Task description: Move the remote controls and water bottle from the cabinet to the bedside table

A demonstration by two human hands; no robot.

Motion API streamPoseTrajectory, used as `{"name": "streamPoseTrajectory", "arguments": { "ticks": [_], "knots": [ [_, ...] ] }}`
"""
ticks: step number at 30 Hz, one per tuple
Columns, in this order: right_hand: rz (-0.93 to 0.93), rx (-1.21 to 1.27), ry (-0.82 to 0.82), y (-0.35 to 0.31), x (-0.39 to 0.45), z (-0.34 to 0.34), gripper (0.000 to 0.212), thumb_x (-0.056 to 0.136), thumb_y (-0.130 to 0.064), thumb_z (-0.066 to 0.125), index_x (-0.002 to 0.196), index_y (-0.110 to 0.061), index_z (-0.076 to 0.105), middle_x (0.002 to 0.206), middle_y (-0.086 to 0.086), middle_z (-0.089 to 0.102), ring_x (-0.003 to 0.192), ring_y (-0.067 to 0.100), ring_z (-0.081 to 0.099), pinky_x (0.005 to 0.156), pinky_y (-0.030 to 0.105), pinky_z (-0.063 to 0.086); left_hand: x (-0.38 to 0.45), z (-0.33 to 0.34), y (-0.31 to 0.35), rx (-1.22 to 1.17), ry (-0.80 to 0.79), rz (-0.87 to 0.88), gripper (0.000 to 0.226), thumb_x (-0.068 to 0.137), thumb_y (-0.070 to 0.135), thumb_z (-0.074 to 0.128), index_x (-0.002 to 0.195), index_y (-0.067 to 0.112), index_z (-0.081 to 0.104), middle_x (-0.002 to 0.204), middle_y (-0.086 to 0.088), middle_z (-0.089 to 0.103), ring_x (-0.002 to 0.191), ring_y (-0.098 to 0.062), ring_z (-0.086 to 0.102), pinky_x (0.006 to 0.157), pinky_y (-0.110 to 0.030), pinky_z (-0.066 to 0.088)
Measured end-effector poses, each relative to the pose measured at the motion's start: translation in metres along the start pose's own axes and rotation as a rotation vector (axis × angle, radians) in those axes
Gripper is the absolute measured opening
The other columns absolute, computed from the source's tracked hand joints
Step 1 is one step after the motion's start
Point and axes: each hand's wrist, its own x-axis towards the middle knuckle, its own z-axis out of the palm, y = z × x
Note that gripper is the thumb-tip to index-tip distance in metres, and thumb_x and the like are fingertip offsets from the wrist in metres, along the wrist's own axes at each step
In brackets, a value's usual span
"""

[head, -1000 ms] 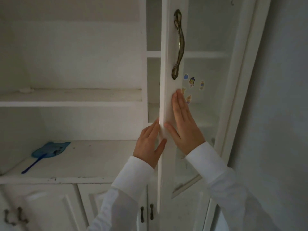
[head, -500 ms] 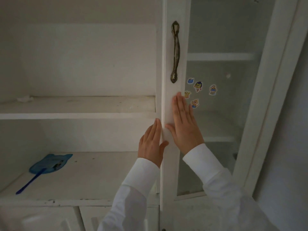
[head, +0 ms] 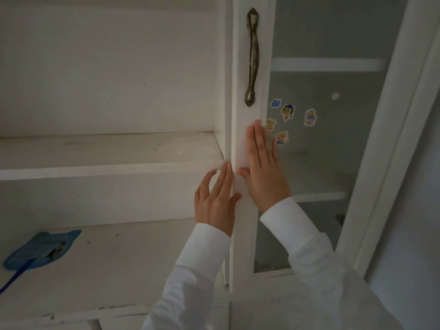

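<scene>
A white cabinet fills the view, and its glass door [head: 247, 148] with a bronze handle [head: 252, 58] now lies nearly flush with the frame. My right hand [head: 262, 167] presses flat on the door's white stile, fingers straight and together. My left hand [head: 215, 198] rests open at the door's left edge, with its thumb on the stile. Neither hand holds anything. No remote control or water bottle shows on the open shelves.
A blue fly swatter [head: 38, 253] lies at the left of the lower shelf [head: 119, 270]. The upper shelf [head: 107, 158] holds nothing I can see. Cartoon stickers [head: 288, 120] dot the glass pane. A grey wall [head: 416, 234] stands at the right.
The door has swung from ajar to almost shut under both hands. My view has moved closer and higher, and the lower cupboard doors have dropped out of sight.
</scene>
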Motion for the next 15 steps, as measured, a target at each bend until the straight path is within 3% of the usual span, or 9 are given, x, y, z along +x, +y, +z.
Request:
{"name": "streamPoseTrajectory", "arguments": {
  "ticks": [4, 10, 15],
  "knots": [
    [0.025, -0.042, -0.012, 0.002, 0.005, 0.009, 0.079, 0.094, -0.038, 0.039, 0.148, -0.010, -0.011, 0.159, 0.012, -0.010, 0.147, 0.025, -0.007, 0.120, 0.045, 0.007, 0.002, 0.009, -0.006, 0.012, 0.035, 0.017, 0.057, 0.082, 0.030, 0.068, 0.134, 0.015, 0.049, 0.136, 0.003, 0.055, 0.120, -0.026, 0.051, 0.084, -0.036, 0.050],
    [0.022, -0.023, -0.025, 0.000, 0.001, 0.000, 0.078, 0.094, -0.041, 0.040, 0.149, -0.009, -0.005, 0.160, 0.009, -0.007, 0.148, 0.023, -0.005, 0.121, 0.042, 0.007, -0.001, 0.006, -0.008, 0.024, 0.032, 0.055, 0.060, 0.083, 0.031, 0.066, 0.136, 0.013, 0.045, 0.139, 0.001, 0.051, 0.122, -0.027, 0.049, 0.087, -0.038, 0.049],
    [-0.005, 0.095, -0.020, 0.002, -0.005, -0.021, 0.077, 0.093, -0.041, 0.046, 0.151, -0.012, 0.005, 0.161, 0.003, 0.001, 0.148, 0.018, 0.001, 0.121, 0.036, 0.008, -0.005, -0.009, -0.018, -0.083, -0.063, 0.098, 0.060, 0.087, 0.043, 0.053, 0.138, 0.013, 0.043, 0.140, -0.002, 0.050, 0.122, -0.026, 0.048, 0.090, -0.039, 0.047]
  ]
}}
